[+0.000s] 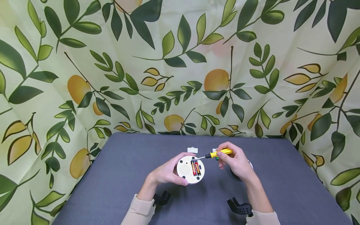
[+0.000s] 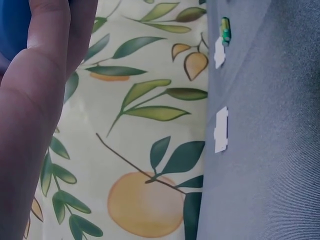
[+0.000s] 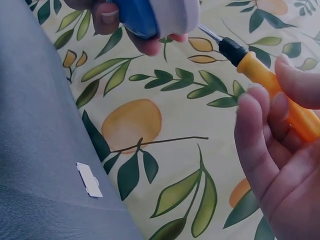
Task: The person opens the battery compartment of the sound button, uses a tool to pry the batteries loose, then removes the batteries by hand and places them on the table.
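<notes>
My left hand (image 1: 170, 170) grips a round white device (image 1: 184, 170) by its edge, its underside facing me. Two red-and-black batteries (image 1: 196, 168) lie side by side in the open compartment. Seen from the right wrist, the device's other side is blue (image 3: 137, 19). My right hand (image 1: 235, 161) holds a screwdriver with a yellow handle (image 1: 225, 152) and black collar between thumb and fingers. Its metal shaft (image 1: 201, 158) points left, and the tip is at the upper end of the batteries. Whether the tip touches a battery I cannot tell.
Behind the device, a white battery cover (image 1: 192, 150) lies on the grey table (image 1: 135, 156). A second white cover (image 2: 219, 53) lies farther right, with a green battery (image 2: 226, 31) beside it. A round white-edged object (image 1: 250, 164) is mostly hidden behind my right hand. Leaf-patterned cloth (image 1: 180, 78) surrounds the table.
</notes>
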